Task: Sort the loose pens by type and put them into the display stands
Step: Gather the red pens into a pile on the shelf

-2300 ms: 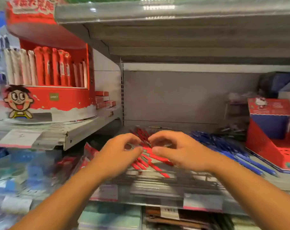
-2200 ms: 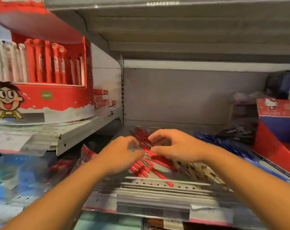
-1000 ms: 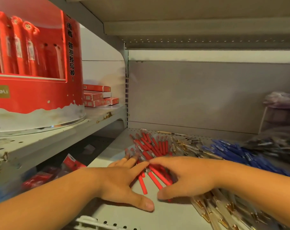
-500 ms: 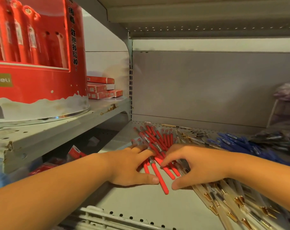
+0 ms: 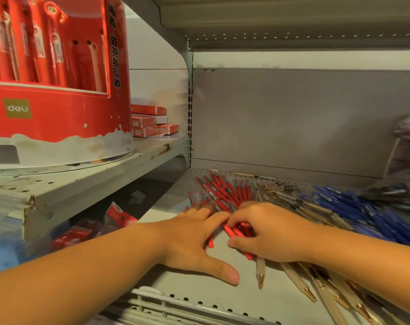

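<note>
A heap of loose red pens lies on the grey metal shelf. To its right are clear pens with gold tips and a pile of blue pens. My left hand lies flat on the near end of the red heap, fingers spread and thumb out. My right hand curls its fingers around a few red pens beside it, fingertips touching the left hand. A big red round display stand with red pens in its slots sits on the higher shelf at left.
Small red boxes are stacked behind the round stand. Red packets lie on the lower shelf at left. A dark bag of pens and a wrapped stand sit at the far right. A white rail edges the shelf front.
The view has come closer to the shelf. My two hands have drawn together over the near red pens; the right fingers have curled in around a few of them.
</note>
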